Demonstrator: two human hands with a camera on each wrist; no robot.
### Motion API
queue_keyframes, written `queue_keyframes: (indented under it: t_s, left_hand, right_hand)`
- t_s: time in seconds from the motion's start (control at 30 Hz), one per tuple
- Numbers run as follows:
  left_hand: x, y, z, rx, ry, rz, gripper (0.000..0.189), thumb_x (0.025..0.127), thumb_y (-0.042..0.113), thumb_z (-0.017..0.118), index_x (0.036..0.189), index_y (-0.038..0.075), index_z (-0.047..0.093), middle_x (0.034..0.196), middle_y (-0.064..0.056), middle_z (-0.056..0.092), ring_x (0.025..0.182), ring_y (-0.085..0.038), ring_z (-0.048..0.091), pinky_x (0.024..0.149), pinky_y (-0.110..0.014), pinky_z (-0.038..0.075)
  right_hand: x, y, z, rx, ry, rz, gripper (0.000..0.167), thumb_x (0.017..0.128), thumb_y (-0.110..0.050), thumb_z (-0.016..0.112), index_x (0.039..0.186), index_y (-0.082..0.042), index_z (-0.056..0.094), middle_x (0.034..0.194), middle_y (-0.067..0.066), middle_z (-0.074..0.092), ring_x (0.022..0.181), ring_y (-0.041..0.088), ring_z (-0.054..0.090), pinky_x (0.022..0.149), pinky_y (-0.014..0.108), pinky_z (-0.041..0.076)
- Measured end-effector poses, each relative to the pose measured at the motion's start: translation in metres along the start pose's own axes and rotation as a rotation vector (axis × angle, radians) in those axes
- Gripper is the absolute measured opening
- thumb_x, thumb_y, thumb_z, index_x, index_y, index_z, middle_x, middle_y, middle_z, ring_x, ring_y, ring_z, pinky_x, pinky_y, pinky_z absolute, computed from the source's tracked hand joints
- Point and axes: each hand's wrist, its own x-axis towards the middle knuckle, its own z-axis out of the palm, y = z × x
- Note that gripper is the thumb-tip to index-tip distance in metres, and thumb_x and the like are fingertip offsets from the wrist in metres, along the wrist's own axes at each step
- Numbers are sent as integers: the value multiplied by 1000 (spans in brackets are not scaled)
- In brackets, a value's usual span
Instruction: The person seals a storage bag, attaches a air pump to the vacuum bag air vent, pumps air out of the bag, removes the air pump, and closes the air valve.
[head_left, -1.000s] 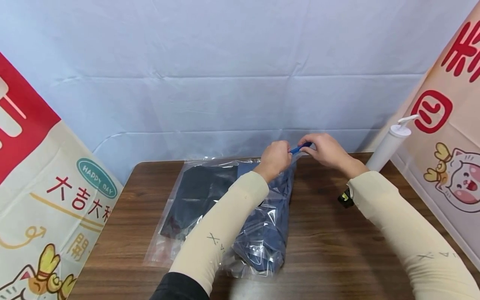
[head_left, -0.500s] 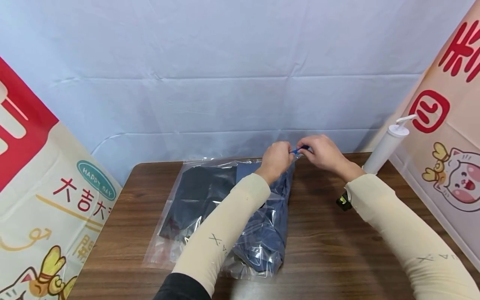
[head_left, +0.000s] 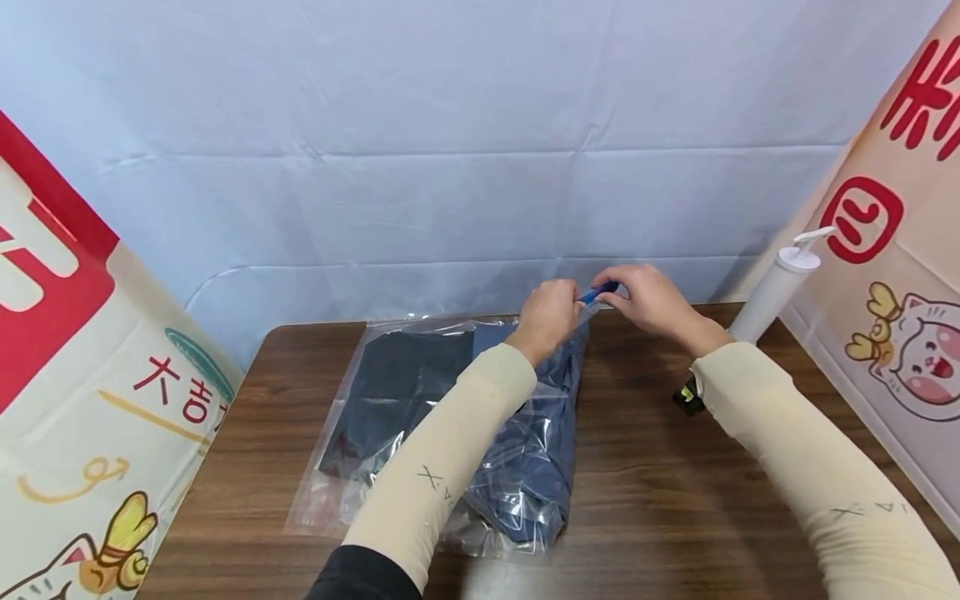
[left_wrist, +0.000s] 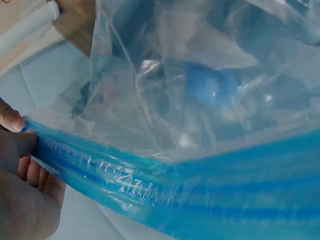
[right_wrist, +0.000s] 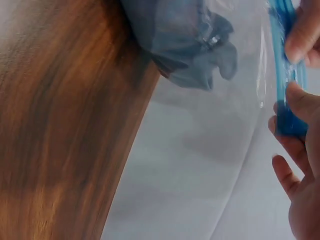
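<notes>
A clear plastic zip bag (head_left: 318, 508) with folded dark cloth (head_left: 408, 375) and blue cloth (head_left: 558, 450) inside lies on the wooden table. Its blue zip strip (head_left: 597, 292) is raised at the far right corner. My left hand (head_left: 546, 317) grips the strip, knuckles upward. Just to its right, my right hand (head_left: 648, 298) pinches the strip's end between thumb and fingers. In the right wrist view both thumbs press on the blue zip strip (right_wrist: 282, 60), close together. In the left wrist view the zip strip (left_wrist: 125, 175) spans the lower part; a round blue piece (left_wrist: 212, 85) shows through the plastic.
A white hand pump (head_left: 772, 287) stands at the table's back right. A small black and yellow-green object (head_left: 690, 397) lies near the right forearm. Pale cloth (head_left: 450, 208) hangs behind the table (head_left: 637, 500), with printed banners (head_left: 900, 333) at both sides.
My right hand drew in close to the left along the strip, then moved back out to the right, showing more blue strip between them. The bag stays in place.
</notes>
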Motion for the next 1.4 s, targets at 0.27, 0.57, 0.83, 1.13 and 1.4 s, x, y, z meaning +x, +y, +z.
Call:
queue_keyframes:
  t_s: [0.27, 0.57, 0.83, 1.13, 1.4]
  left_hand:
    - [-1, 3, -3, -5, -28, -19, 16, 103, 26, 63, 95, 14, 69, 86, 4, 66, 72, -9, 61, 68, -26, 53]
    - [0, 3, -3, -16, -27, -33, 16, 103, 26, 63, 95, 14, 69, 87, 4, 66, 74, -11, 62, 68, -28, 53]
    - [-1, 0, 1, -7, -35, -33, 16, 104, 27, 62, 95, 14, 68, 87, 3, 66, 73, -11, 61, 68, -28, 52]
    - [-1, 0, 5, -6, -37, -19, 17, 104, 26, 61, 94, 15, 67, 86, 3, 64, 73, -11, 60, 69, -28, 52]
    - [-2, 1, 5, 5, -3, 18, 16, 104, 25, 62, 93, 15, 70, 87, 4, 64, 75, -10, 60, 69, -27, 52]
  right_hand:
    - [-3, 5, -1, 9, 58, -33, 4, 92, -4, 75, 96, -4, 75, 94, 12, 75, 84, 30, 70, 77, 51, 53]
    - [-1, 4, 4, -129, 86, -63, 4, 91, -6, 75, 94, -8, 75, 93, 8, 76, 84, 29, 70, 84, 52, 44]
    - [-1, 6, 1, -80, 2, -65, 10, 91, -8, 77, 100, -4, 77, 95, 9, 76, 89, 29, 72, 96, 56, 44]
    - [-4, 6, 2, -84, 21, -117, 11, 88, -7, 80, 98, -7, 78, 94, 7, 76, 86, 29, 71, 89, 55, 44]
    - [-5, 8, 9, -73, 110, -161, 10, 86, -3, 78, 94, -9, 77, 91, 6, 75, 86, 30, 69, 83, 55, 44]
